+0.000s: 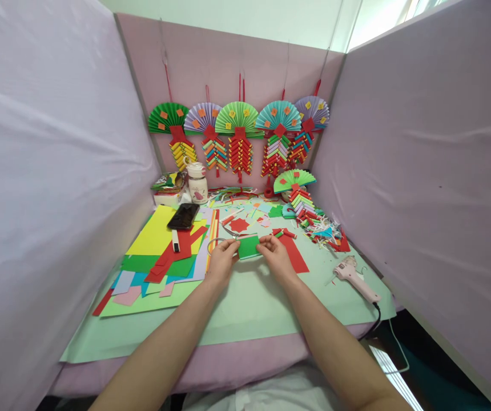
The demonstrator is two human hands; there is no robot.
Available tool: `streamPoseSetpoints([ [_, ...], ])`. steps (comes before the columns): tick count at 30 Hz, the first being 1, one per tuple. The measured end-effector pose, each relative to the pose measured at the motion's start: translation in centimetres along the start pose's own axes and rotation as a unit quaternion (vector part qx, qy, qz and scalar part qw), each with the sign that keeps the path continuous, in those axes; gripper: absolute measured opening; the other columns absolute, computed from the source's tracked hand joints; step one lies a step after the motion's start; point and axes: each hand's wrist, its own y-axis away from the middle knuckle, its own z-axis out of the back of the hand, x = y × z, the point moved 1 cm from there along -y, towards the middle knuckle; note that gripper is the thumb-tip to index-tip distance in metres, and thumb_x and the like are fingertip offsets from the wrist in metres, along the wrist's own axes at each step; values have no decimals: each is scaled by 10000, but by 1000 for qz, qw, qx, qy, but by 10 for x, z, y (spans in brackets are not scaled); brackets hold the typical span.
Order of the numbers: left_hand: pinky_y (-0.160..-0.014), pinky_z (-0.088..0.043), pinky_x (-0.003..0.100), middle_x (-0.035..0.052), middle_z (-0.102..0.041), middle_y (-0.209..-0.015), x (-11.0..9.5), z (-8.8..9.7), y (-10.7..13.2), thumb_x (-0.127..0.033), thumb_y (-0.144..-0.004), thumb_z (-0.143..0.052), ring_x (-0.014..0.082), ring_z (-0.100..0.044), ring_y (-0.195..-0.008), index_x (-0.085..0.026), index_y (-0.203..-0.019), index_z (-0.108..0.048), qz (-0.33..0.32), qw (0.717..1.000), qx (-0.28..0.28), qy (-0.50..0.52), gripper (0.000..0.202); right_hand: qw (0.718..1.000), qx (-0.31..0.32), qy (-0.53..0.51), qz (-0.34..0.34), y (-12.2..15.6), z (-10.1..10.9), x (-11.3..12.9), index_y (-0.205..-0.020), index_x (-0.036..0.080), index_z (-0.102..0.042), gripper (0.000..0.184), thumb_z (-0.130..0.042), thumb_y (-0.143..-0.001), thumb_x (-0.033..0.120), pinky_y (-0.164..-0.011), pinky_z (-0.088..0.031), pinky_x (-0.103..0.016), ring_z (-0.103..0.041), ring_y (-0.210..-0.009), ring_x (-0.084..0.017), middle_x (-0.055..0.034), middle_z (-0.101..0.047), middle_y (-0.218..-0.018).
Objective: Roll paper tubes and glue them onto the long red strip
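Between my two hands is a small green piece of paper, held a little above the table. My left hand pinches its left edge, and my right hand has the right edge between thumb and fingers. Just beyond my left fingers lies a pair of scissors, partly hidden by the hand. Close to my right hand are a red paper sheet and several short red and green paper rolls. A red star-shaped paper rests behind the green piece.
Coloured paper sheets, a black phone and a box cutter lie at left. A glue gun with a cord is at right, near paper scraps. A jug stands behind. Paper fan ornaments hang at the back.
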Motion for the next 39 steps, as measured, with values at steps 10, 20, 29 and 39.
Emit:
streamPoseSetpoints([
  [10,-650,-482,257,33,-619,-805,0,0,1,-387,-602,-746,158,-598,-779,-159,-766,-606,7,1000,-2,2,313,1000,-5,-8,20,1,2,1,-880,216,-593,225,-618,-741,391,-725,-432,-291,-564,-766,-164,-4,-628,-824],
  [20,-737,-499,299,79,-679,-876,-2,-1,1,-361,-668,-698,202,-644,-865,-144,-802,-625,3,999,6,34,265,999,24,6,21,0,1,0,-843,200,-609,259,-687,-689,392,-729,-442,-293,-581,-759,-168,-11,-647,-800],
  [29,-758,-522,299,115,-692,-860,-3,-2,1,-437,-798,-595,185,-668,-793,-115,-842,-638,158,984,49,69,328,933,-68,238,260,11,1,13,-800,217,-636,101,-547,-777,175,-852,-409,-358,-528,-931,-203,-41,-599,-906],
  [39,-755,-549,248,84,-698,-935,-5,2,-3,-22,-750,-581,140,-667,-793,-119,-931,-633,119,977,115,138,212,928,5,270,256,13,-2,6,-864,237,-673,235,-548,-725,95,-928,-394,-389,-471,-1058,-215,-59,-504,-1107],
])
